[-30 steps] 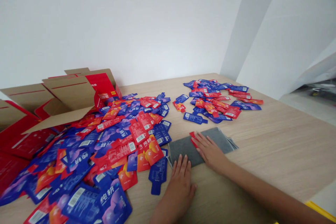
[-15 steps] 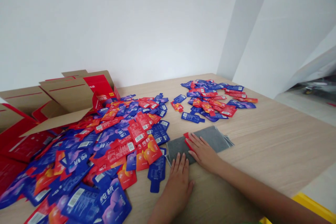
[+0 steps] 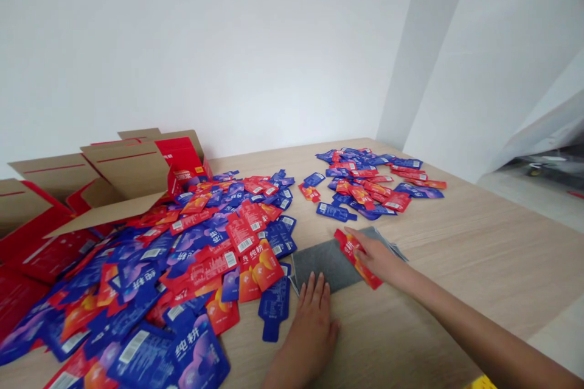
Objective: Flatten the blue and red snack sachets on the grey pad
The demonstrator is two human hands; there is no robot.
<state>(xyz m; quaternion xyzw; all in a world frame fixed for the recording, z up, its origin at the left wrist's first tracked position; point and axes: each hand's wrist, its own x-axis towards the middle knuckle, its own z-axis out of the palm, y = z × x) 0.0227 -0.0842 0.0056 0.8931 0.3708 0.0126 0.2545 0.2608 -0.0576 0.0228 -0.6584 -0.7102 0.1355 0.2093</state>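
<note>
A folded grey cloth [image 3: 322, 261] lies on the wooden table. My left hand [image 3: 312, 322] rests flat with its fingertips on the cloth's near left edge, fingers stretched out, holding nothing. Over the right part of the cloth, my right hand [image 3: 376, 258] grips a red sachet [image 3: 351, 249] by its side, with the sachet's lower end reaching past the cloth's near edge. A blue sachet [image 3: 274, 304] lies just left of my left hand. Left of the cloth spreads a large heap of red and blue sachets [image 3: 196, 255].
Open red cardboard boxes [image 3: 123, 170] with brown flaps stand at the left behind the heap. A smaller pile of sachets [image 3: 365, 176] lies beyond the cloth. A white wall [image 3: 274, 42] borders the table [image 3: 479, 237]. Something yellow [image 3: 483, 382] shows at the bottom edge.
My right hand has lifted from lying flat over the red sachet and now grips it, slightly further right, with more of the sachet showing. My left hand stays on the cloth's edge.
</note>
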